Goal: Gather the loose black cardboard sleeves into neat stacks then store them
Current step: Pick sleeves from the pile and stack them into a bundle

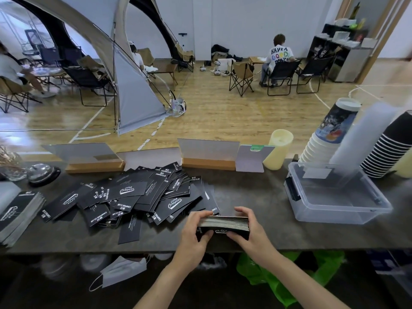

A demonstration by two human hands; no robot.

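A loose heap of black cardboard sleeves (138, 197) with white print lies spread over the middle of the dark counter (256, 192). Near the counter's front edge, a thick squared stack of sleeves (225, 224) stands on its long edge. My left hand (196, 233) grips its left end and my right hand (249, 230) grips its right end, fingers over the top and thumbs on the near face. A second stack of sleeves (15, 217) lies at the far left of the counter.
A clear plastic box (334, 197) sits open on the right. Behind it lean stacks of paper cups (323, 141) and black cups (388, 148). Card stands (207, 152), a pale candle (277, 148) and a desk bell (42, 172) line the back edge.
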